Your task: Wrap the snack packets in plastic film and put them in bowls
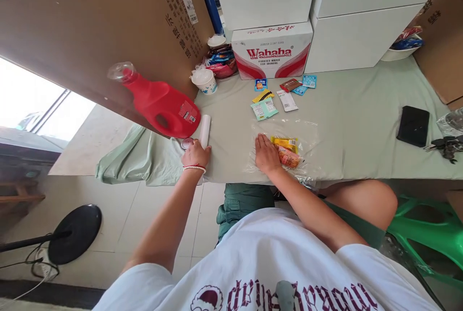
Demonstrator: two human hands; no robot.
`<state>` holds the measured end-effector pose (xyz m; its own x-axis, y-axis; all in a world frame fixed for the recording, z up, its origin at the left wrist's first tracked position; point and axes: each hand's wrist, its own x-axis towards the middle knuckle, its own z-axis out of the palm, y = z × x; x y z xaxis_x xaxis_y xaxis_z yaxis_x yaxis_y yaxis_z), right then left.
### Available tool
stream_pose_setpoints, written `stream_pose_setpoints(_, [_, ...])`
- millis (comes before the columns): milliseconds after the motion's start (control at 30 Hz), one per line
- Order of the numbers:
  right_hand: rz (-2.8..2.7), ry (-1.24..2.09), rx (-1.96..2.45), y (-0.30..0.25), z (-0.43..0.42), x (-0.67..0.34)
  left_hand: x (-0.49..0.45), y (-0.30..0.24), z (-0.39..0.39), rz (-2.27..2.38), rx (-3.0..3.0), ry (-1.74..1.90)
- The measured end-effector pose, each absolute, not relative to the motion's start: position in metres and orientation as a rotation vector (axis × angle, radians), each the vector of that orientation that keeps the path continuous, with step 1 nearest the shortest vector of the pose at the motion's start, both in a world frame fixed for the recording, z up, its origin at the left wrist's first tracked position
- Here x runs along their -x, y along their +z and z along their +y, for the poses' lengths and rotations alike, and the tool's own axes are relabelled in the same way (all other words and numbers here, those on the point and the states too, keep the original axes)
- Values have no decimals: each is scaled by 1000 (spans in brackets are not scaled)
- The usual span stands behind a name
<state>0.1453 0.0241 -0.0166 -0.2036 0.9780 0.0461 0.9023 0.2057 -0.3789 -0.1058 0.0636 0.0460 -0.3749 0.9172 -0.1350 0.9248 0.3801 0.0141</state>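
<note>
My left hand (pixel 196 154) is closed around the near end of a white roll (pixel 205 130) that lies on the green-covered table (pixel 361 123), next to a red detergent jug (pixel 159 103). A small round lid (pixel 187 143) sits just left of its fingers. My right hand (pixel 266 154) lies flat with fingers stretched out on a clear plastic bag (pixel 289 149). Inside the bag are a yellow packet (pixel 285 142) and an orange packet (pixel 288 157), right beside my fingers.
Several small sachets (pixel 275 96) lie beyond the bag. A Wahaha box (pixel 272 50), white boxes, a paper cup (pixel 204 80) and snack bags stand at the back. A black wallet (pixel 413 125) and keys (pixel 446 146) are at right. A large cardboard sheet (pixel 90 26) leans left.
</note>
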Motion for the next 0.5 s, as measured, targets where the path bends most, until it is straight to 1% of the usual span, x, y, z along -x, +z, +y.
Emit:
stream_pose_setpoints(133, [-2217,363,1794,-15,24,-144,124,44,62,2507,-1765,10])
stream_pose_setpoints(200, [-2224,356,1788,-16,24,-144,121,42,57,2557,-1857,187])
stream_pose_setpoints(267, [-2233,344,1776,-17,24,-143,108,40,49,2502,-2020,482])
stream_pose_setpoints(333, [-2232,325,1778,-19,23,-143,84,36,39,2197,-2208,837])
stream_pose_setpoints(400, [-2220,302,1781,-20,22,-143,52,31,32,1748,-2256,1114])
stream_pose_setpoints(467, [-2193,290,1756,-21,21,-143,16,24,31,1416,-2153,1229])
stream_pose_setpoints(500, [-2172,294,1730,-21,21,-143,0,20,34,1294,-2098,1223])
